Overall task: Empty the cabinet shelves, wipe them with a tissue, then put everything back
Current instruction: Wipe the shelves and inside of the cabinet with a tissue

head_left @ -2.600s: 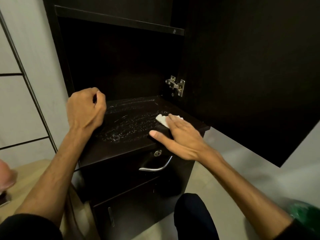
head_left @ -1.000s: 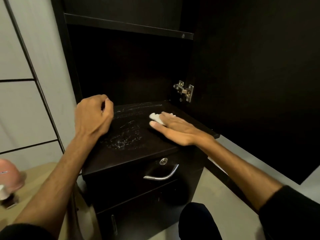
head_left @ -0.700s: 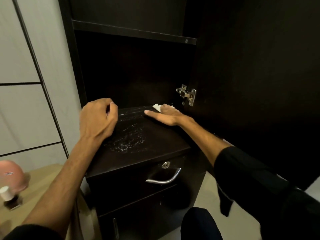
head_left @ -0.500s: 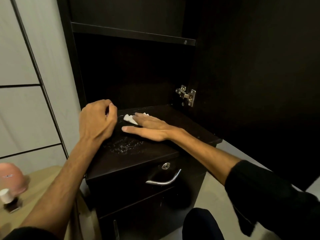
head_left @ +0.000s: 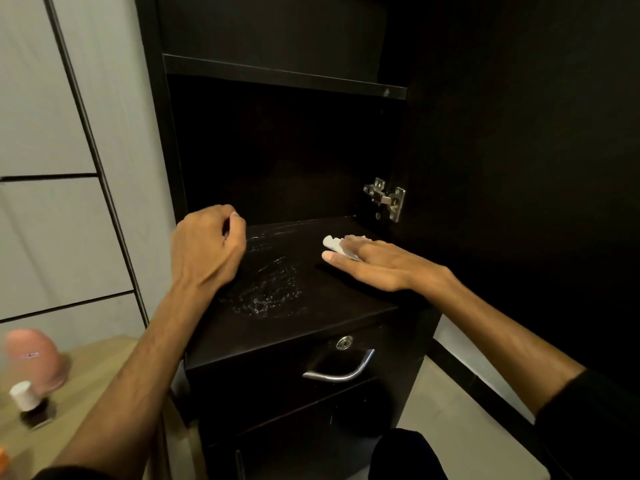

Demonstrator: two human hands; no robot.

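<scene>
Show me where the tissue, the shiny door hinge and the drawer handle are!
tissue (head_left: 333, 243), head view, on the white wad's left end beyond the fingertips.
hinge (head_left: 385, 199), head view, on the metal arm's middle.
drawer handle (head_left: 341, 375), head view, on the curved silver bar.

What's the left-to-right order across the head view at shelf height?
Left hand curled at the shelf's left edge → wet streaks on the shelf → tissue → right hand, fingers flat on the tissue → metal hinge slightly higher on the cabinet's right side.

Right hand (head_left: 377, 263) presses tissue (head_left: 334, 244) on shelf (head_left: 311, 317)
</scene>
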